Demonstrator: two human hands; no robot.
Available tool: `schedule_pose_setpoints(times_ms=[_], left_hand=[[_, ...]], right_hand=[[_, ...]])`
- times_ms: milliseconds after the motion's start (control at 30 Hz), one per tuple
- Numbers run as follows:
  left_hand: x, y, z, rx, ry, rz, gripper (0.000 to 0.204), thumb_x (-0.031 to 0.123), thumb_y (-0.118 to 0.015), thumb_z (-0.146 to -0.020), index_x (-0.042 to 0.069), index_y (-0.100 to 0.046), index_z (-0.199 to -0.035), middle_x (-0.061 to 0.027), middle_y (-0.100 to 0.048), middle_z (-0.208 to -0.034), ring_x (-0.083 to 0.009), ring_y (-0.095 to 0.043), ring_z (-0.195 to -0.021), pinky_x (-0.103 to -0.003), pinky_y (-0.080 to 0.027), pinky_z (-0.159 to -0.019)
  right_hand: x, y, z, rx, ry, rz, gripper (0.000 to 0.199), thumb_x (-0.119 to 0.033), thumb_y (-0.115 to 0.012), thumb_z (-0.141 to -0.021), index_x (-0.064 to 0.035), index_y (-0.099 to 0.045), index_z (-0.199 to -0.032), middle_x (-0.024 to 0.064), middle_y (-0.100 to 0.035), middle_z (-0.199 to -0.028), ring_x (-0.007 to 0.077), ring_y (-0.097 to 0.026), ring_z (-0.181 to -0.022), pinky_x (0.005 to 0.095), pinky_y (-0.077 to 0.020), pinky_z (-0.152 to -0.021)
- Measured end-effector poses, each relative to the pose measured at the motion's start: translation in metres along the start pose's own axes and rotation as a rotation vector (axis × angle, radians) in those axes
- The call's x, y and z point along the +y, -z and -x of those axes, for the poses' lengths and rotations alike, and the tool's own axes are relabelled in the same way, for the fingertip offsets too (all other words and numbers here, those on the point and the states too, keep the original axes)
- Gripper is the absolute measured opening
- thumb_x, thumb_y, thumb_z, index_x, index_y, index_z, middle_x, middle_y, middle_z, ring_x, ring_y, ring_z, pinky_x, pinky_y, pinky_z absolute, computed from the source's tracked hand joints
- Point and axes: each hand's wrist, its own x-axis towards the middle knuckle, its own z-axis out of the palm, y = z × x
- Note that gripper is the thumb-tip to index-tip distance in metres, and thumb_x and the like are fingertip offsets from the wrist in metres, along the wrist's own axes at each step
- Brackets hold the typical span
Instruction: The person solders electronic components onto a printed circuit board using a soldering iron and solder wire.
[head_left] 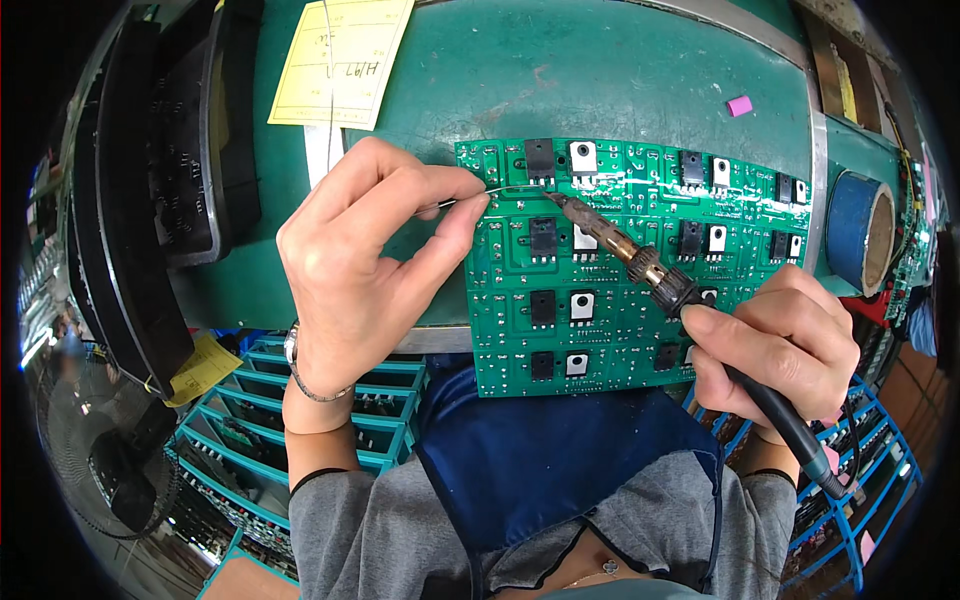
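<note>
A large green circuit board lies on the green bench, its near edge reaching over the bench edge. Black and white-faced transistors stand on it in several rows. My right hand grips a soldering iron by its black handle. The iron's tip is at the leads of the top-left black transistor. Pinched between thumb and fingers of my left hand is a thin solder wire, its end beside the iron's tip. Whether the two touch is too small to tell.
Yellow paper slip lies at the far left of the bench, near black trays. A pink scrap and a blue tape roll are at the right. Teal racks and a blue rack flank my lap; a fan stands left.
</note>
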Motion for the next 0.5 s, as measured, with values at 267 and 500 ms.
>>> schedule_pose_setpoints(times_ms=[267,500], left_hand=[[0.0023,0.0004,0.0017,-0.009,0.008,0.02,0.019,-0.008,-0.077,-0.07,0.001,-0.073,-0.086,-0.0027,-0.059,-0.076,-0.01,-0.054,-0.068,-0.022,-0.039,-0.057],[0.0067,0.0035,-0.001,0.003,-0.018,-0.062,0.018,0.0,-0.081,-0.069,0.006,-0.073,-0.083,-0.0033,-0.059,-0.073,-0.017,-0.06,-0.063,-0.028,-0.047,-0.055]], right_hand=[[-0.0015,-0.008,-0.004,0.044,-0.011,0.024,0.022,-0.015,-0.084,-0.069,-0.0083,-0.078,-0.09,-0.0029,-0.049,-0.062,0.0106,-0.046,-0.05,0.0237,-0.034,-0.042],[-0.0043,-0.0099,-0.0006,0.019,0.017,0.098,0.035,0.0,-0.082,-0.061,-0.0108,-0.077,-0.094,-0.0031,-0.05,-0.065,0.0098,-0.048,-0.05,0.0231,-0.0376,-0.041]])
